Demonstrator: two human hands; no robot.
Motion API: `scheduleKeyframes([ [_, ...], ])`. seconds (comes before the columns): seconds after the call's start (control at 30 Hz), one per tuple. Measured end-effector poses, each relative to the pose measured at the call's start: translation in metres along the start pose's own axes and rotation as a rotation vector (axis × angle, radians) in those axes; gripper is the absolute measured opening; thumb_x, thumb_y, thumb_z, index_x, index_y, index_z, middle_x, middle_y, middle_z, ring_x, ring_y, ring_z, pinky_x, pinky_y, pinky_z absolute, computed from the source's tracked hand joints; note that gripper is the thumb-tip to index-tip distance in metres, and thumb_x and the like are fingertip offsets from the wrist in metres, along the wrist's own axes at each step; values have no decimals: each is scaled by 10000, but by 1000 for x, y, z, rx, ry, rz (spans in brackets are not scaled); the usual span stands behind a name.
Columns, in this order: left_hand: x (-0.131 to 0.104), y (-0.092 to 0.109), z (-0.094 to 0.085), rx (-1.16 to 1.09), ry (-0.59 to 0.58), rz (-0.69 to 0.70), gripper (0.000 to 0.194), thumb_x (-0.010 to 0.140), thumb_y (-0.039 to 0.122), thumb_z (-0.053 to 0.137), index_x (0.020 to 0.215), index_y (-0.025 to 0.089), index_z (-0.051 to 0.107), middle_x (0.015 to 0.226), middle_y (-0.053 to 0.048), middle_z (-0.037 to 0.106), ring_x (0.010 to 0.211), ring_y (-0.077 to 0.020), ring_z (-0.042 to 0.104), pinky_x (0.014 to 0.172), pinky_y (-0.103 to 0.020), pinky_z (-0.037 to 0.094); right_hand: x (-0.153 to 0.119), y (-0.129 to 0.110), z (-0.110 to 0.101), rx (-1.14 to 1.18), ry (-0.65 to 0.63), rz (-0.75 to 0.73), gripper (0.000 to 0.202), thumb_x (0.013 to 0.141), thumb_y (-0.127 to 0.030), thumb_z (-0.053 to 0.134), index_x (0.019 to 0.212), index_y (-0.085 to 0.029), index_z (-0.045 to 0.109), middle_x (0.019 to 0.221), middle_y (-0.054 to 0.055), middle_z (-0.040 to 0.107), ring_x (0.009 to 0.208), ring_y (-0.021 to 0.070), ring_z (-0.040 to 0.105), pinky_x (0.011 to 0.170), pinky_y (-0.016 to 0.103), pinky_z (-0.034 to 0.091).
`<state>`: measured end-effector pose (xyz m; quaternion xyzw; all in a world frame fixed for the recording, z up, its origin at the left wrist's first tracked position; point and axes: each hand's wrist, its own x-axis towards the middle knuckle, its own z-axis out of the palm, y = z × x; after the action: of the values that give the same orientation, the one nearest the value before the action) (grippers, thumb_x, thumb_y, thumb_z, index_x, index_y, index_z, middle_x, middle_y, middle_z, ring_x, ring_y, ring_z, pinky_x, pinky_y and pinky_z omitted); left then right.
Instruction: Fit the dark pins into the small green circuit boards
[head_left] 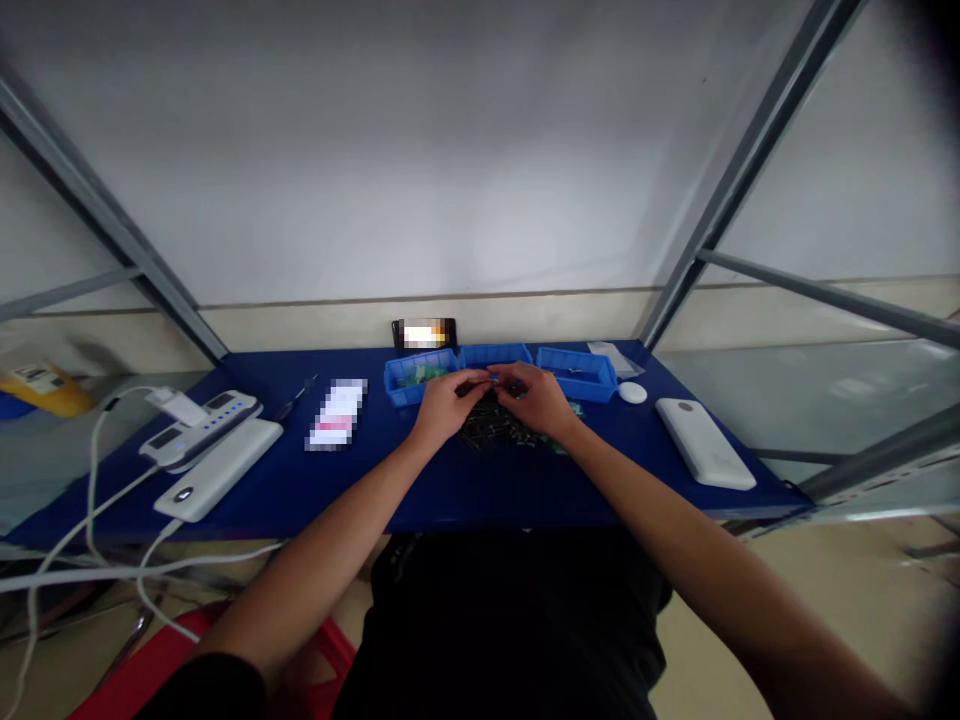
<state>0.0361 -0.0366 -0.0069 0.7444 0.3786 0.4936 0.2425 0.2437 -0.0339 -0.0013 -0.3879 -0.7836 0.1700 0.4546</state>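
My left hand [448,402] and my right hand [536,397] meet fingertip to fingertip over a pile of small dark metal parts [487,428]. Both are closed in a pinch, on something too small to make out. Small green pieces lie at the pile's right side, partly behind my right wrist. Just beyond my hands stand three blue bins: the left bin [394,388] holds light green pieces, the middle bin [495,352] is partly hidden by my fingers, and the right bin [600,388] has a few small metal parts in it.
On the blue table [480,500] lie a phone [339,412], a screwdriver [296,398], a power strip [201,430], a white power bank [221,470] with cables, another power bank [705,443] and a round white case [632,392]. A lit screen [424,334] leans at the back. Metal posts flank the table.
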Motion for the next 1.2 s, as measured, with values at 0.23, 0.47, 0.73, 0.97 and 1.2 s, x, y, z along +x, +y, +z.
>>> scheduleKeyframes([
  [0.23,-5,14,0,71,-43,-32,307,1021,482,632,1109,230,783,1033,-51,818,869,-213,760,799,-344,596,0,-4,-3,-13,47,-33,173,893,-212,649,1030,-259,743,968,28,760,864,187,723,753,322,596],
  [0.47,-3,9,-3,155,-52,-5,209,1000,334,677,1160,269,795,1122,-39,820,957,-238,780,870,-388,614,-1,-5,-2,23,-10,-93,174,929,-207,613,1042,-264,733,1034,29,767,940,195,741,834,353,618],
  [0.73,-1,4,-3,212,-52,52,206,943,187,721,1110,269,807,1068,-41,822,919,-223,782,871,-399,632,-1,-5,-2,26,-18,36,79,910,-276,672,971,-248,713,931,13,784,807,169,741,776,316,609],
  [0.97,-2,1,0,22,-22,-7,380,966,233,716,1341,272,664,1080,-47,821,989,-229,790,953,-433,628,0,-1,-1,-3,-30,7,342,876,-203,633,1198,-279,721,1020,31,759,873,183,716,817,343,603],
  [1.2,-4,11,-3,159,-26,-44,272,1033,440,619,1091,239,792,987,-37,825,835,-222,773,764,-352,607,0,-6,-4,-37,-29,-23,237,891,-199,616,1068,-252,765,981,36,741,828,178,695,786,333,582],
])
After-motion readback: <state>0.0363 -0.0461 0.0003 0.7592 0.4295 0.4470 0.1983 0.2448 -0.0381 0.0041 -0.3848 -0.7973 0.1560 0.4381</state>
